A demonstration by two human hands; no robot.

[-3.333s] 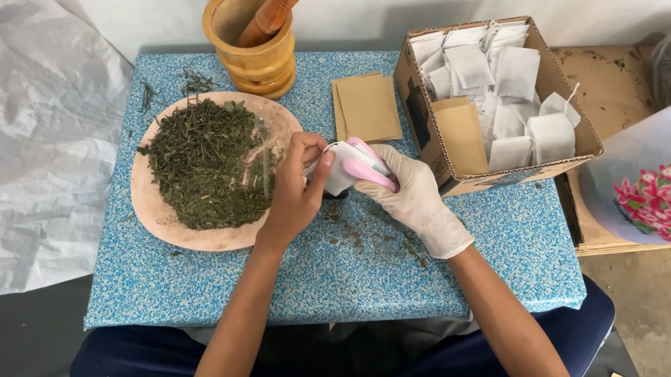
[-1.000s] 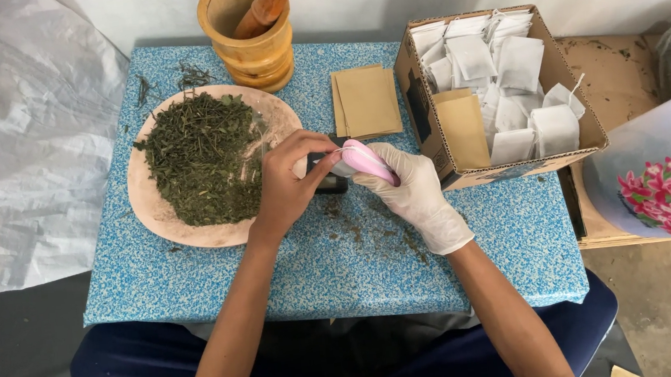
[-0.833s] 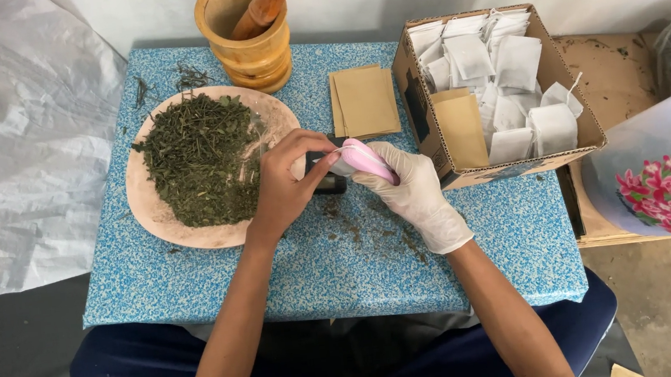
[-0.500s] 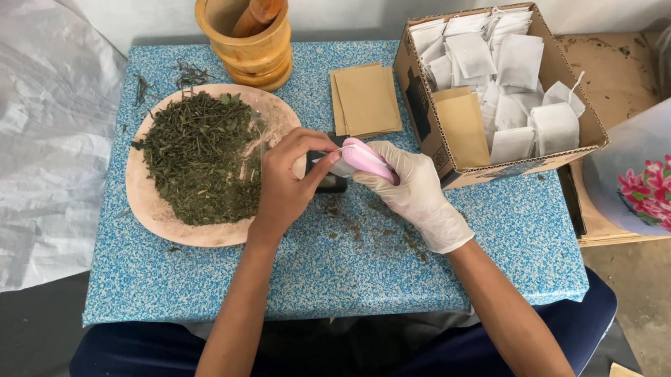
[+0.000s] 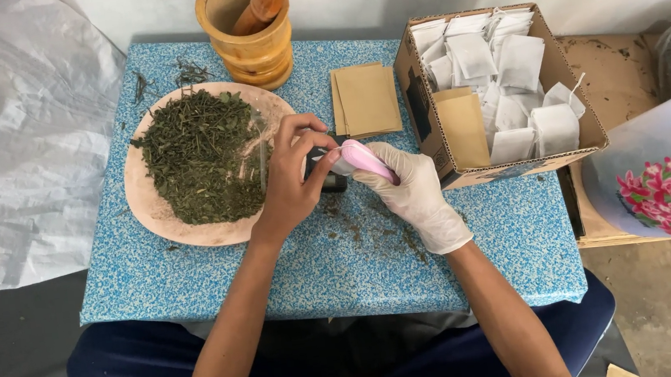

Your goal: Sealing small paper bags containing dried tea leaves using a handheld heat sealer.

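We clench the small pink handheld tool (image 5: 366, 159) in the gloved right hand (image 5: 412, 193); the bare left hand (image 5: 292, 186) pinches its tip, beside the round plate of dried green leaves (image 5: 157, 211).

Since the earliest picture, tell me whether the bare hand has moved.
Yes. The left hand has drawn off the herb plate toward the pink tool.

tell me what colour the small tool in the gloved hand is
Pink. The small tool sits in the gloved right hand, clearest in the head view.
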